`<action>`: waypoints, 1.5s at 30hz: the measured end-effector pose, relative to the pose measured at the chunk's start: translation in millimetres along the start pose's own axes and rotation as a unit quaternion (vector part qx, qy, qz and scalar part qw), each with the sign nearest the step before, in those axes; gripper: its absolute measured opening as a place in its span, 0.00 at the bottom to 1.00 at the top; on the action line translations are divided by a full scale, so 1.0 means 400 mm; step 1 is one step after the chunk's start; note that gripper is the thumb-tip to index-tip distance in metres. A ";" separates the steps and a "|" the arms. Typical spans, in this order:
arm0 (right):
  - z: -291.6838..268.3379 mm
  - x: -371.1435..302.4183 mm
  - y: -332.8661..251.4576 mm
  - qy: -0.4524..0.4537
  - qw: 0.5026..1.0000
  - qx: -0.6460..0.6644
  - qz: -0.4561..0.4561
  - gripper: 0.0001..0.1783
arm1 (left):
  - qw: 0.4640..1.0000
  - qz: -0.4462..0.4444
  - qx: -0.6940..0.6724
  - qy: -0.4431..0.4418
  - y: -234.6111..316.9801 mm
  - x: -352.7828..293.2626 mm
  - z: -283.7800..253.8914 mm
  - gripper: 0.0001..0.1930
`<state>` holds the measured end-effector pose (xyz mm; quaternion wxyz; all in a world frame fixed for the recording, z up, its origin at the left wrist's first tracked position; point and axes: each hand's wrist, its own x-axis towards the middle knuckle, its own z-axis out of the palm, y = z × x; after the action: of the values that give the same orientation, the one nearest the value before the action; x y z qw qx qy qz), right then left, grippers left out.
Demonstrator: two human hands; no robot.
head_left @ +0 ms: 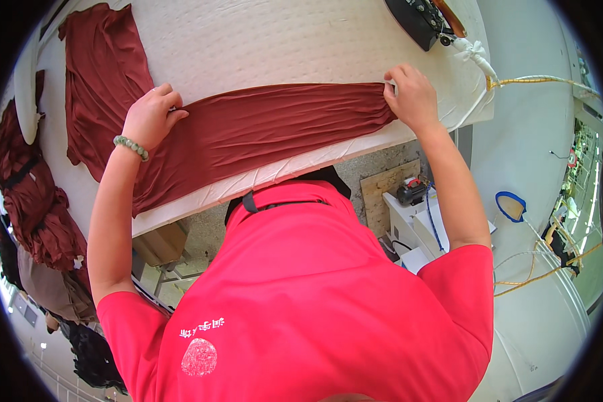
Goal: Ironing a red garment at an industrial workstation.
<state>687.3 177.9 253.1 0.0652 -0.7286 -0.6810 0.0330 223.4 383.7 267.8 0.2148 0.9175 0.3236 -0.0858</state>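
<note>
A dark red garment (268, 130) of thin, lightly creased cloth lies on a white padded ironing table (248, 43). One long, sleeve-like part stretches across to the right and narrows to a gathered end; the rest spreads to the far left. My left hand (153, 115), wearing a bead bracelet (131, 147), pinches the upper edge where this part meets the wider cloth. At the gathered end, my right hand (412, 99) has thumb and finger closed on the corner. The long part's upper edge runs nearly taut between both hands.
An iron (419, 23) rests at the far right of the table, its wrapped hose and cord (543, 80) trailing right. More dark red clothes (37, 208) hang at the left. Below the table are a cardboard box (162, 242) and a white machine (409, 224).
</note>
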 end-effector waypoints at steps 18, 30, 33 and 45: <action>0.026 -0.003 -0.001 -0.018 0.998 -0.033 -0.051 0.04 | 0.999 -0.007 -0.021 0.029 -0.003 -0.018 0.004 0.08; 0.029 0.074 0.002 -0.096 0.981 0.000 0.170 0.08 | 0.996 -0.062 -0.004 0.070 -0.016 -0.007 0.047 0.09; 0.032 0.087 0.005 -0.117 0.974 -0.005 0.195 0.09 | 0.993 -0.084 -0.012 0.083 -0.019 -0.002 0.061 0.10; 0.049 0.096 0.021 -0.114 0.966 0.007 0.230 0.08 | 0.986 -0.127 0.036 0.097 -0.017 0.026 0.078 0.11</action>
<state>695.7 216.5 234.0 -0.0173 -0.8567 -0.4977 0.1345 226.6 380.2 234.4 0.1365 0.8798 0.4540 -0.0342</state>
